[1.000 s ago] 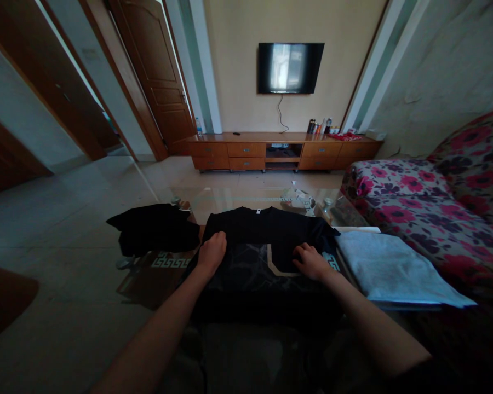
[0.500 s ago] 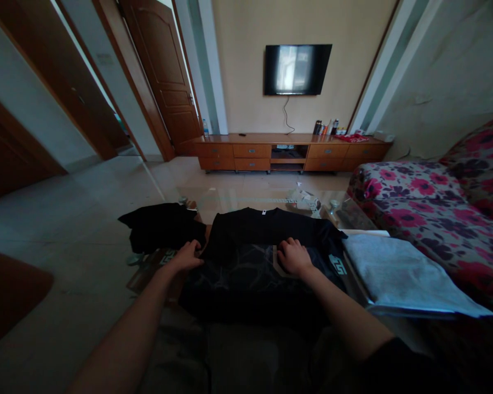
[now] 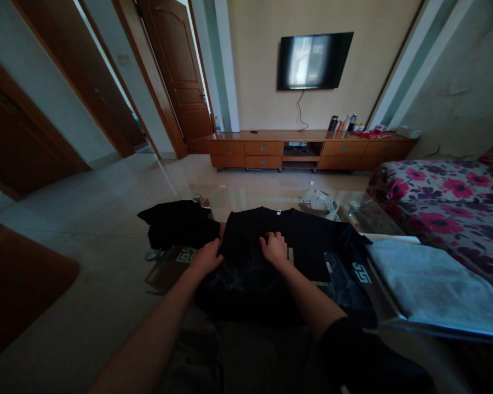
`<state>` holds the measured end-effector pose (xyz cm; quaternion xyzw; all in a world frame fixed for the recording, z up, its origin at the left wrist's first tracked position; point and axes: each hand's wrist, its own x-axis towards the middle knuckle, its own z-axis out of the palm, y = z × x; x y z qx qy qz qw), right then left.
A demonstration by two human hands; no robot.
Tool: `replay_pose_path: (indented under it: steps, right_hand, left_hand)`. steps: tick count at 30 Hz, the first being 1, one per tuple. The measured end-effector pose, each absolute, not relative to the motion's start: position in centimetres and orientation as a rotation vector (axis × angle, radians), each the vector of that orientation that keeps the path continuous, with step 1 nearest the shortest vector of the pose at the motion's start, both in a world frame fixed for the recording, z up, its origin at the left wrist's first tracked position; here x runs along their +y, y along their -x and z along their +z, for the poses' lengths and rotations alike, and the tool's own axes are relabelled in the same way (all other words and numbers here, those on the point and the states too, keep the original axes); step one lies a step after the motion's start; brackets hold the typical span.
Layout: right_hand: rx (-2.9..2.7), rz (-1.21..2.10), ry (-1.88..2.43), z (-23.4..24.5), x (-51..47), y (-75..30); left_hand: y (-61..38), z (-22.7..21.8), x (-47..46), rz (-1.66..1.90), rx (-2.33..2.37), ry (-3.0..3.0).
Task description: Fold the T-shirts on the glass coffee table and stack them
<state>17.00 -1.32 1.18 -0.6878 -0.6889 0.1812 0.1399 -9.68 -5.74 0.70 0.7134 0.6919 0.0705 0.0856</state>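
A black T-shirt (image 3: pixel 312 232) lies on a glass coffee table (image 3: pixel 240 194), its neckline and small white label at the far side. Its near part is folded up, showing a dark grey patterned area. My left hand (image 3: pixel 207 258) is closed at the shirt's left edge, thumb and fingers pressed together on the cloth. Over the middle of the shirt, my right hand (image 3: pixel 274 248) has its fingers bent onto the fabric, beside a small beige patch. How much cloth lies under its fingers is hidden.
Another black garment (image 3: pixel 178 223) lies at the table's left. On the right is a light grey-blue folded cloth (image 3: pixel 439 284), near a floral sofa (image 3: pixel 431 183). Crumpled plastic (image 3: pixel 316 197) lies toward the back. Beyond stand a wooden TV cabinet (image 3: pixel 263 148) and a wall-mounted television (image 3: pixel 315 61).
My right hand has moved left across the shirt, and the patterned fabric has shifted left with it, baring plain black cloth on the right. My left hand stays at the left edge. The view has turned slightly.
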Motion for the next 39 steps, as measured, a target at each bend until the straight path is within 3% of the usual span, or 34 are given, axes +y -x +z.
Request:
replay_pose_path:
  steps: [11,24,28,32,39]
  right_hand:
    - [-1.856,0.564,2.011,0.8,0.7,-14.9]
    - [-1.98,0.571,1.973,0.6,0.4,-15.3]
    - [-2.061,0.391,1.975,0.2,-0.3,-16.3]
    - [-2.033,0.185,2.121,-0.8,-0.5,-19.3]
    - [-1.831,0.128,2.397,-1.6,0.7,-28.8]
  left_hand:
    - [14.7,0.2,-5.0,0.492,1.868,-2.194]
    - [14.4,0.3,-5.4,0.241,2.03,-2.121]
    - [14.1,0.3,-5.5,0.146,2.079,-2.052]
    - [14.0,0.3,-5.7,0.094,2.068,-2.067]
    - [12.9,0.3,-5.8,0.034,2.178,-2.037]
